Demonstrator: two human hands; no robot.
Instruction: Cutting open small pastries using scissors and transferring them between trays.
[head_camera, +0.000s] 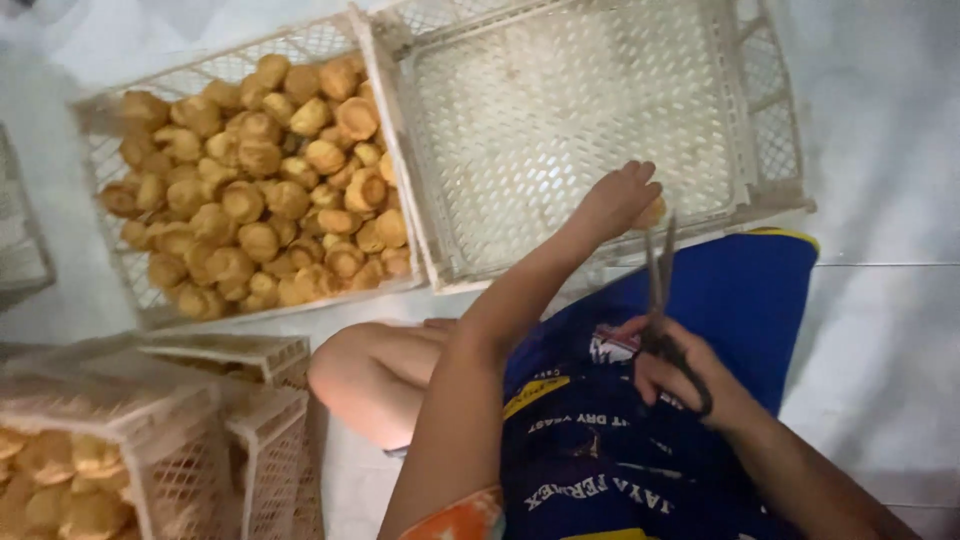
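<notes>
Left hand (615, 200) pinches pastry (650, 213) at empty crate (560, 130) edge; right hand (680, 375) grips scissors (660, 290) — blades shut

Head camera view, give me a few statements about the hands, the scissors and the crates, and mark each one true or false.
1. The right hand holds scissors. True.
2. The left hand rests on the person's knee. False: it reaches over the near rim of the empty white crate, holding a golden pastry.
3. The crate on the left is full of golden round pastries. True.
4. The scissors point down at the floor. False: the blades point up toward the left hand.
</notes>
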